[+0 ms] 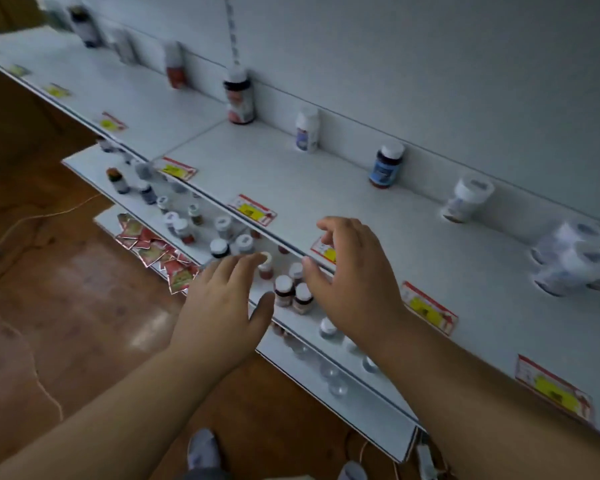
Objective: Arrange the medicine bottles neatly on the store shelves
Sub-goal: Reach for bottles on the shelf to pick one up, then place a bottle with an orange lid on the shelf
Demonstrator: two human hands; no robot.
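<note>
Both my hands hover over the second shelf (84, 161), fingers apart and holding nothing. My left hand (222, 306) and my right hand (350, 278) flank a small cluster of brown bottles with white caps (291, 292). More small bottles (184, 223) stand scattered further left on that shelf. On the top shelf (326, 188), single bottles stand spaced along the back wall: a red-labelled one (239, 98), a white one (307, 131), a blue-labelled one (387, 166) and a white-capped one (466, 199). A group of white bottles (575, 261) sits at the right.
Yellow and red price tags (253, 209) line the top shelf's front edge. Red sachets (153, 251) lie on a lower shelf at the left. A cable (32, 216) trails over the wooden floor. Clear caps (329, 372) show on the lower shelf under my right forearm.
</note>
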